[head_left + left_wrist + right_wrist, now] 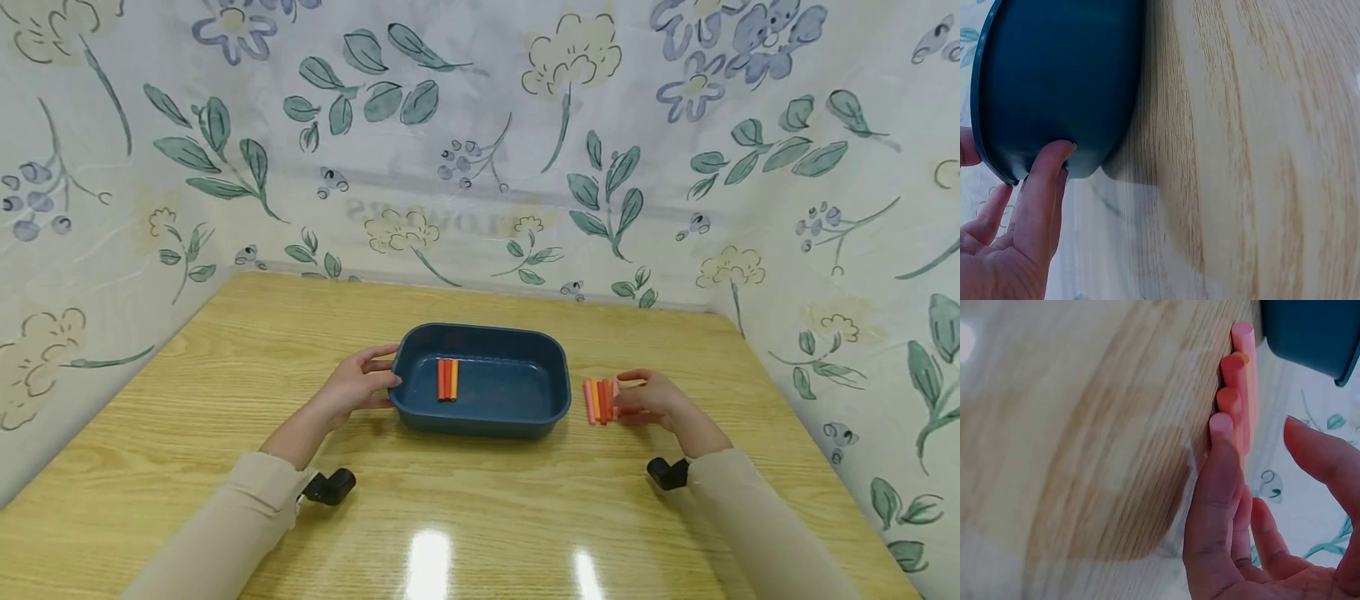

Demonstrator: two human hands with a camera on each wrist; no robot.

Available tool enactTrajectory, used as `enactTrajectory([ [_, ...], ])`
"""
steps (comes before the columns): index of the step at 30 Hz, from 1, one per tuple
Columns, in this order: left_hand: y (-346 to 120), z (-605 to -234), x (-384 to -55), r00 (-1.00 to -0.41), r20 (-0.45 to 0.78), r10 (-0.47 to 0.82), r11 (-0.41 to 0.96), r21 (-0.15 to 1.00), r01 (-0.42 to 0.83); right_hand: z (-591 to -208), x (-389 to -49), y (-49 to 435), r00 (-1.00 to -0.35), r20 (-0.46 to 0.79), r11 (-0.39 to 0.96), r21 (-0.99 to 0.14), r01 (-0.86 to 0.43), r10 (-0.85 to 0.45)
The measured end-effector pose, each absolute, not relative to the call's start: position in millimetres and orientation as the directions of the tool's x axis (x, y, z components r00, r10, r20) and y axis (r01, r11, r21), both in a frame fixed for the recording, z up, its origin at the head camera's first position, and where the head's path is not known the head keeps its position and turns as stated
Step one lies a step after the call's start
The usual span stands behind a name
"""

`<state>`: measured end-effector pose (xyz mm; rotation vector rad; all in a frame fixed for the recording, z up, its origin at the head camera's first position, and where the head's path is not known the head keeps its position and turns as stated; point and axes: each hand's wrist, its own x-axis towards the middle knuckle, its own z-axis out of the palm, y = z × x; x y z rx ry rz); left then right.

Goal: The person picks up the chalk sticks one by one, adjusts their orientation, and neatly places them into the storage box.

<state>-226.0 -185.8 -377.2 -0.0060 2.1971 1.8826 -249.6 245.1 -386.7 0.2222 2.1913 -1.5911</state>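
A dark blue rectangular container (510,383) stands on the table. My left hand (356,385) grips its left end, thumb over the rim and fingers against the outer wall (1060,81). Inside, towards the left, several red and orange chalk sticks (447,380) lie side by side. To the right of the container is a row of pink, orange and red chalk sticks (597,402). My right hand (658,398) is at the right end of that row. In the right wrist view its forefinger touches the nearest pink stick (1221,427), while the thumb stands well apart.
The wood-grain table (487,508) reaches forward to a flower-patterned cloth (480,167) that also hangs along both sides. A black wrist device (330,486) sits under the left sleeve, and another (666,473) under the right.
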Motion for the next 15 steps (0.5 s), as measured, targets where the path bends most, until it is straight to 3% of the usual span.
enactTrajectory([
  [15, -186.5, -377.5, -225.2, -0.969, -0.187, 0.164, 0.156, 0.974, -0.162, -389.4, -258.5, 247.9, -0.871, -0.462, 0.457, -0.818, 0.348, -0.164],
])
